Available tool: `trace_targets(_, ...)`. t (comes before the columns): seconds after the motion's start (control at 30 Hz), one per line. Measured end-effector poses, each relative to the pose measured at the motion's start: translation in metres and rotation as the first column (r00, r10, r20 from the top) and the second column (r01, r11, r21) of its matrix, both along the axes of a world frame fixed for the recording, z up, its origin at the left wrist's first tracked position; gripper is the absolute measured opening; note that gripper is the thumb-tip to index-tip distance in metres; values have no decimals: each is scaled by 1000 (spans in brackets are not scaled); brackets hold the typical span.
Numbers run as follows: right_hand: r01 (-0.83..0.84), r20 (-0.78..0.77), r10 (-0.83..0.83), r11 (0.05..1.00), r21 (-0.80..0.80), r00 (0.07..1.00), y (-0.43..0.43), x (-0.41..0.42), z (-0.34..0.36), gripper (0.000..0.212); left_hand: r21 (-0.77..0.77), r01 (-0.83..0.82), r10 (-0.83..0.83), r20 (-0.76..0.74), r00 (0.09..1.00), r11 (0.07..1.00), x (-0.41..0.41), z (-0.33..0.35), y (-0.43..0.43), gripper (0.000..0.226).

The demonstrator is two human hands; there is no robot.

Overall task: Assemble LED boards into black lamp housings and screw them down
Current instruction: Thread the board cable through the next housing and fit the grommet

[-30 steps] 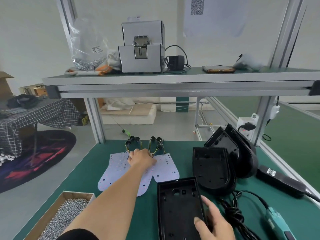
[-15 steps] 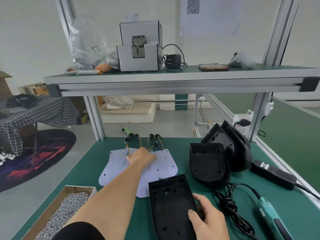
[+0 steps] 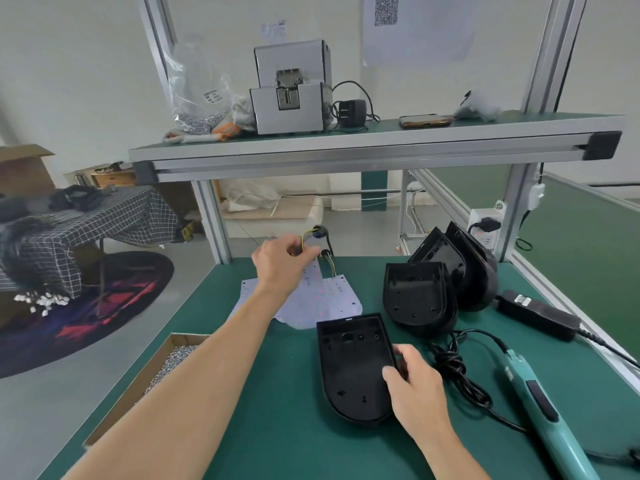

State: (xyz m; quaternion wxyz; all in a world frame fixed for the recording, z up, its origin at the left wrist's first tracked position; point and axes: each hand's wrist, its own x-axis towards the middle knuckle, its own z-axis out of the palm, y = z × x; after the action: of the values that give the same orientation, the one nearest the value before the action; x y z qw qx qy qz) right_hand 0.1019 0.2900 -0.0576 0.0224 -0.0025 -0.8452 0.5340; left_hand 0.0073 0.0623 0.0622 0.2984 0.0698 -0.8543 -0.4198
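Note:
White LED boards [image 3: 332, 296] lie in a loose pile at the far middle of the green bench, with yellow and black wires at their far ends. My left hand [image 3: 282, 263] pinches one board's wires [image 3: 313, 237] and lifts that board's far end off the pile. An open black lamp housing [image 3: 353, 365] lies hollow side up in front of me. My right hand [image 3: 414, 384] grips its right rim, thumb inside.
Several more black housings [image 3: 440, 289] are stacked at the right back. A teal electric screwdriver [image 3: 533, 403] and its coiled cable [image 3: 457, 372] lie at the right, beside a black power adapter [image 3: 536, 313]. A cardboard box of screws [image 3: 162, 368] sits at the left front edge.
My left hand went from resting flat on the boards to pinching the wires and raising one board. The housing under my right hand slid slightly left and nearer.

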Motion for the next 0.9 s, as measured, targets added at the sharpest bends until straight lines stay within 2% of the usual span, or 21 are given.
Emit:
trace_targets(0.13, 12, -6, -12, 1000, 24, 1000, -3, 5, 4, 21, 16, 82, -77, -194, 978, 996, 49, 35, 8, 36)
trace_targets(0.23, 30, 20, -31, 998, 61, 999, -4, 12, 5, 27, -33, 139, -142, -337, 931, 990, 81, 58, 16, 25)
trace_targets(0.4, 33, 66, -44, 988, 152, 997, -1, 31, 3, 32, -118, 143, -183, -505, 844, 983, 130, 98, 36, 23)
trace_targets(0.53, 27, 56, -43, 968, 249, 998, 2, 40, 3, 18, -119, 239, -262, -591, 763, 964, 163, 124, 55, 22)
trace_targets(0.57, 44, 38, -57, 961, 273, 998, 3, 40, 5, 26, -122, 269, -285, -618, 732, 955, 172, 131, 59, 22)
trace_targets(0.6, 70, 8, -75, 961, 267, 997, 4, 40, 7, 43, -134, 293, -308, -645, 700, 947, 179, 138, 64, 22)
trace_targets(0.7, 86, -113, -75, 991, 100, 991, 4, 35, 21, 90, -198, 354, -386, -691, 611, 914, 196, 159, 78, 22)
trace_targets(0.77, 12, -158, -11, 1000, 6, 987, 4, 30, 34, 107, -208, 388, -413, -699, 584, 898, 200, 169, 85, 21)
trace_targets(0.8, -17, -177, 11, 999, -32, 984, 3, 27, 40, 109, -180, 418, -416, -692, 589, 890, 200, 172, 87, 21)
trace_targets(0.83, -45, -188, 31, 996, -72, 982, 3, 25, 45, 103, -143, 453, -422, -672, 609, 880, 200, 172, 89, 21)
trace_targets(0.87, -95, -193, 73, 989, -110, 978, 2, 23, 50, 86, -102, 485, -431, -639, 637, 869, 198, 171, 91, 23)
trace_targets(0.9, -164, -178, 139, 977, -134, 974, 3, 25, 52, 59, -55, 508, -436, -597, 673, 860, 193, 167, 92, 25)
